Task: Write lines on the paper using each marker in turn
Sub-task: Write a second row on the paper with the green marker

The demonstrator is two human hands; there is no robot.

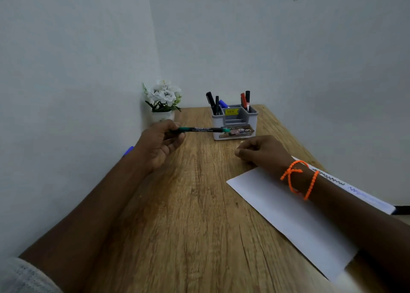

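Green marker (204, 129): held in the left hand (160, 145), gripped at its near end between thumb and curled fingers. Long axis lies nearly level, running left to right across the view; the green tip end points right, toward the front face of the organizer (235, 124), and overlaps it in view. Contact with the organizer cannot be told.

Right hand (261, 150): fingers curled loosely, resting on the wooden desk (177, 215) just beyond the far corner of the paper; whether it holds anything cannot be told. Orange beaded cord (299, 179) at the wrist.

Paper (288, 215): white sheet, long axis diagonal from near right to far centre, forearm across it. Wavy black and blue lines along its far edge.

Organizer: grey, compartmented, at the far end of the desk. Black and blue markers (214, 103) stand in the left compartment, red and black in the right.

Potted white flowers (164, 99): far left corner against the wall. Bare wood lies between the two arms.
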